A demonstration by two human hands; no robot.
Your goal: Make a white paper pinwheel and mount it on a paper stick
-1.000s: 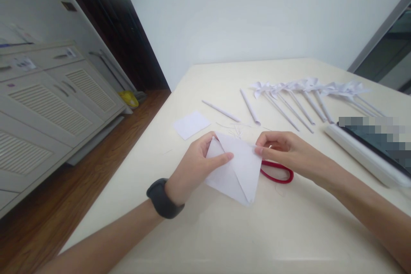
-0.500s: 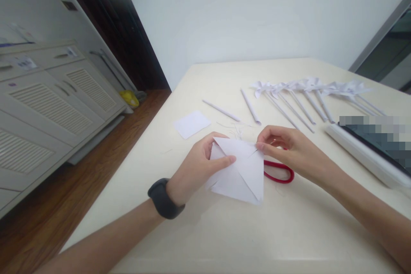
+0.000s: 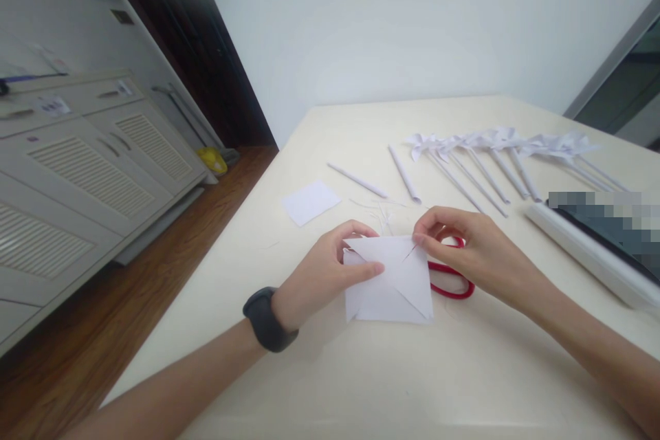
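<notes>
A white square of paper (image 3: 390,295), slit from its corners toward the middle, is held up in both hands over the table. My left hand (image 3: 335,262) grips its left side, the thumb lying across the front and the fingers behind. With thumb and forefinger my right hand (image 3: 454,237) pinches the top right corner beside a slit. Red-handled scissors (image 3: 454,289) lie just behind the paper and under my right hand; their blades are hidden. A dark band circles my left wrist.
Paper pinwheels (image 3: 505,141) on rolled sticks lie in a row at the back right. Two rolled paper tubes (image 3: 405,175), thin paper scraps (image 3: 380,212) and a smaller white sheet (image 3: 311,202) lie beyond my hands. A white-edged device (image 3: 582,254), partly pixelated, sits at right.
The paper has turned slightly and sits more level, its slits spread a little differently. Both hands keep their hold on it. The whole view has shifted slightly.
</notes>
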